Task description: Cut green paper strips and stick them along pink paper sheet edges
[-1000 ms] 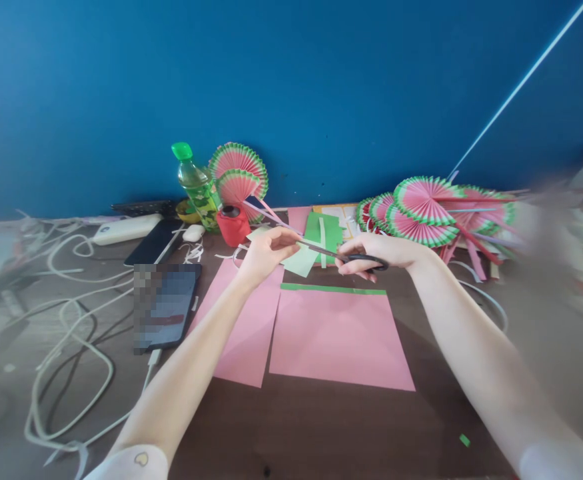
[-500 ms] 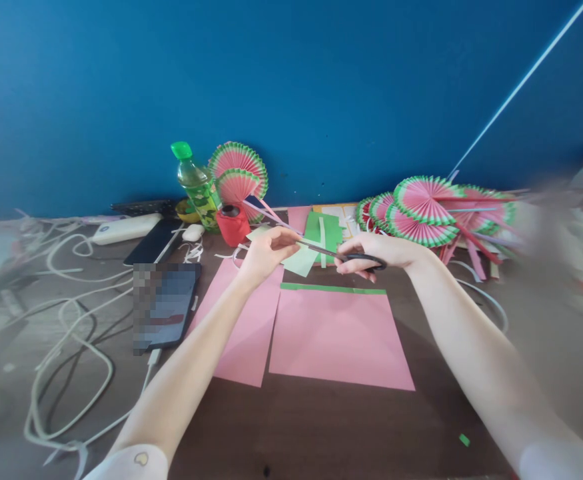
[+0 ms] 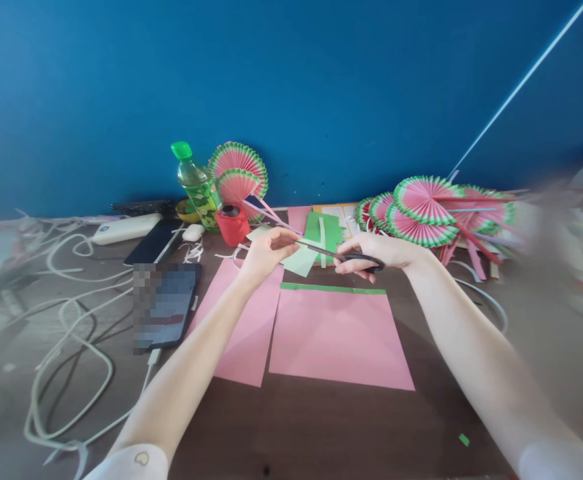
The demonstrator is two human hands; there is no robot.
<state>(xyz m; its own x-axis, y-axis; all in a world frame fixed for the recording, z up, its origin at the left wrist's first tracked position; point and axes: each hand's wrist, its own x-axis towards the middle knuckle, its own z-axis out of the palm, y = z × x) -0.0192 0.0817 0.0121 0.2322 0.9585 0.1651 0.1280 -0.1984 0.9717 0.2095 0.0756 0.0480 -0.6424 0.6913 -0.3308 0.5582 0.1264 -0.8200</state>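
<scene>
- Scissors [image 3: 355, 256] have edged slightly toward 9 o'clock since a second ago, their handles clasped in my right grip [image 3: 382, 249].
- Left grip [image 3: 266, 255] pinches pale-green paper [image 3: 302, 260]; blades point toward its fingertips.
- Through the head view, I see a green-edged pink sheet [image 3: 341, 337] at 6 o'clock on the counter [image 3: 346, 427], pleated fans [image 3: 424, 203] at 2, a phone [image 3: 178, 303] at 8.

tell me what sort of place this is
Probably a paper-craft worktable, perhaps at home: pleated pink-and-green fans, flat sheets of pink paper and a pair of scissors point that way.
</scene>
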